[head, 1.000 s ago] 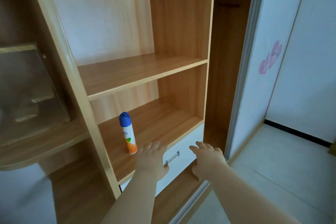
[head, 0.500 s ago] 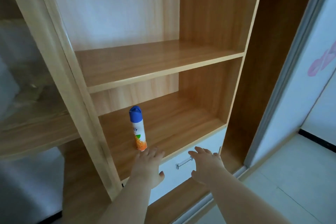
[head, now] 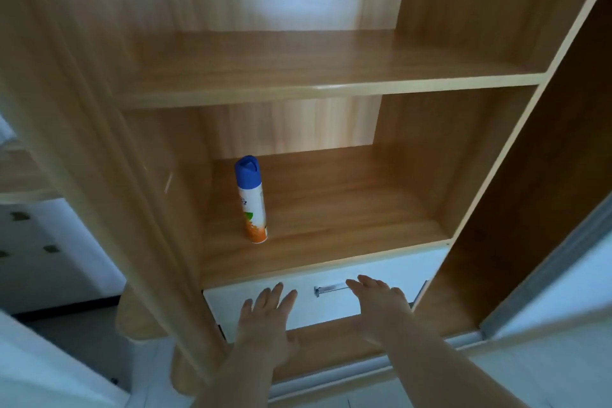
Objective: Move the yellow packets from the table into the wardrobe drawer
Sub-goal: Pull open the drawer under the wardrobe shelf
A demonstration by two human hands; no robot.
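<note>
The white wardrobe drawer (head: 394, 272) sits shut under the lower wooden shelf, with a small metal handle (head: 331, 288) at its middle. My left hand (head: 268, 318) lies flat against the drawer front, left of the handle, fingers spread and holding nothing. My right hand (head: 377, 305) is flat on the drawer front just right of the handle, also with nothing in it. No yellow packets and no table are in view.
A spray can (head: 251, 200) with a blue cap stands on the lower shelf (head: 347, 222) above the drawer. An upper shelf (head: 298, 69) holds nothing. A wooden upright (head: 142, 209) stands to the left. A sliding door (head: 563, 278) and its floor track lie at right.
My view has come closer and lower toward the wardrobe. Both hands have dropped from the shelf edge onto the drawer front, either side of the handle.
</note>
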